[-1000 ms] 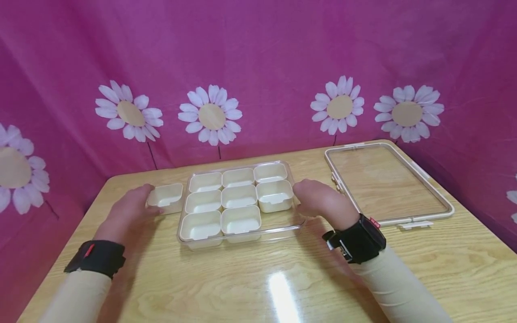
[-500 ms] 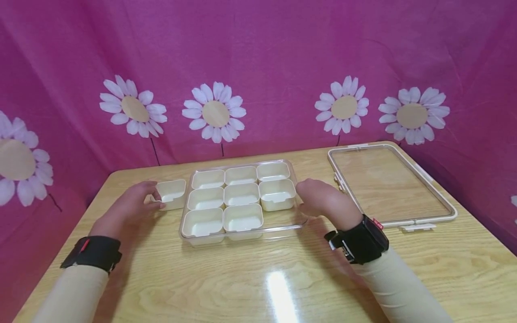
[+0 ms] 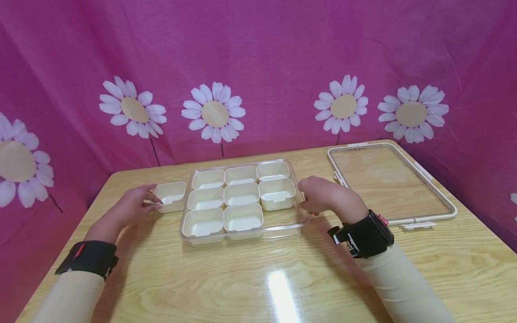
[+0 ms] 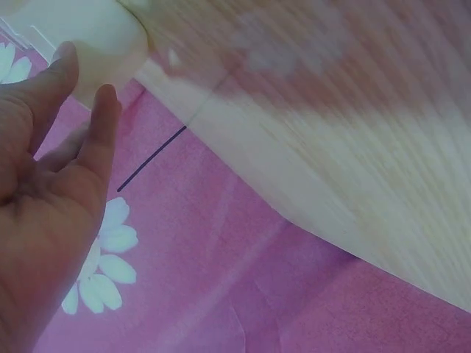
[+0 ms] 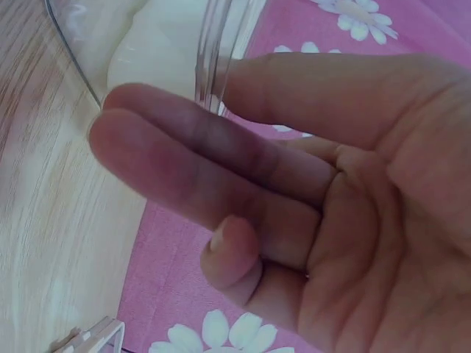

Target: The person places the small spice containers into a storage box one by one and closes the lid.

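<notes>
A clear rectangular tray [image 3: 282, 220] sits mid-table and holds several white cups [image 3: 241, 194]; its front right slot is bare. One loose white cup [image 3: 170, 195] stands on the table just left of the tray. My left hand [image 3: 135, 204] lies beside it with straight fingers touching its left side, as the left wrist view shows with the fingers [image 4: 99, 121] at the loose cup [image 4: 96, 37]. My right hand [image 3: 323, 195] rests at the tray's right edge. In the right wrist view its fingers [image 5: 221, 154] lie relaxed against the clear tray rim [image 5: 213, 37].
The tray's clear lid [image 3: 387, 184] with a white frame lies flat at the table's back right corner. A pink cloth with white daisies [image 3: 214, 112] hangs close behind and beside the wooden table [image 3: 258, 278].
The loose cup has shifted slightly right toward the tray, and my left hand has eased back from it. My right hand has stayed at the tray's right edge.
</notes>
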Motion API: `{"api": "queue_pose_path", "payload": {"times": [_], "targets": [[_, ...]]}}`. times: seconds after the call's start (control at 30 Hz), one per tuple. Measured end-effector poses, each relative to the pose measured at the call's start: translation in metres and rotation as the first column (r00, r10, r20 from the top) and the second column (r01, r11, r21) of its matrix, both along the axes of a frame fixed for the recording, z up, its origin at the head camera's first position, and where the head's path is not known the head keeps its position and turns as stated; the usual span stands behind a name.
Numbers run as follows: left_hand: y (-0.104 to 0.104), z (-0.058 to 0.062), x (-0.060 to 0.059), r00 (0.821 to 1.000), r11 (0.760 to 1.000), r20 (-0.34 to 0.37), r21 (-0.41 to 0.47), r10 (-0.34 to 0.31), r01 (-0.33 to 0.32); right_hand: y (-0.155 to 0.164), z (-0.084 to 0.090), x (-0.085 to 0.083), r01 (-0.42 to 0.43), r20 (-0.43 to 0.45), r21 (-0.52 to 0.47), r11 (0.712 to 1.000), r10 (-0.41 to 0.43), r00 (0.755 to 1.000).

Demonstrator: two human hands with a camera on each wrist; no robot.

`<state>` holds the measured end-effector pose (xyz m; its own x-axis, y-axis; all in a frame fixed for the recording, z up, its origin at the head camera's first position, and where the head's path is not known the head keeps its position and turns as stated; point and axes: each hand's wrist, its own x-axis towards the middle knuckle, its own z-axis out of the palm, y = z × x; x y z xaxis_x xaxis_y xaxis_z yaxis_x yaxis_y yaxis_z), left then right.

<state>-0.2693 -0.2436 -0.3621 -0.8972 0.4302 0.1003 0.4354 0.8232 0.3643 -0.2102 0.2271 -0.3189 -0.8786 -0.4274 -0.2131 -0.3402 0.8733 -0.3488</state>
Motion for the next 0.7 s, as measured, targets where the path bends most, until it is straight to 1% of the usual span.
{"api": "queue_pose_path", "payload": {"times": [0.07,0.2,0.3,0.37,0.47,0.53,0.63,0.7], "targets": [[-0.001,-0.001,0.001,1.000,1.000,-0.004,-0.001,0.010,-0.010,0.002,-0.001,-0.001,-0.025,0.004,-0.007,1.000,0.025,1.000],[-0.003,-0.003,0.005,0.999,0.999,-0.014,0.005,0.051,-0.051,0.002,0.000,-0.001,-0.032,0.013,0.005,0.999,0.032,0.999],[-0.005,-0.004,0.007,0.995,0.996,-0.059,0.016,0.085,-0.084,0.000,0.001,0.000,-0.037,0.005,0.013,0.999,0.037,0.999],[-0.006,-0.004,0.009,0.988,0.994,-0.109,0.029,0.108,-0.105,0.000,0.002,0.000,-0.040,0.000,0.015,0.999,0.040,0.999],[-0.006,-0.002,0.011,0.971,0.991,-0.203,0.057,0.128,-0.118,0.000,0.003,0.001,-0.053,-0.012,0.014,0.998,0.053,0.999],[-0.006,-0.001,0.012,0.956,0.990,-0.262,0.076,0.133,-0.117,0.001,0.003,0.001,-0.060,-0.009,0.004,0.998,0.060,0.998],[-0.002,0.002,0.015,0.931,0.990,-0.342,0.105,0.128,-0.098,0.003,0.003,0.001,-0.073,0.001,-0.007,0.997,0.073,0.997],[0.002,0.004,0.017,0.916,0.989,-0.383,0.123,0.120,-0.078,0.004,0.003,0.000,-0.083,0.009,-0.009,0.997,0.083,0.997]]}}
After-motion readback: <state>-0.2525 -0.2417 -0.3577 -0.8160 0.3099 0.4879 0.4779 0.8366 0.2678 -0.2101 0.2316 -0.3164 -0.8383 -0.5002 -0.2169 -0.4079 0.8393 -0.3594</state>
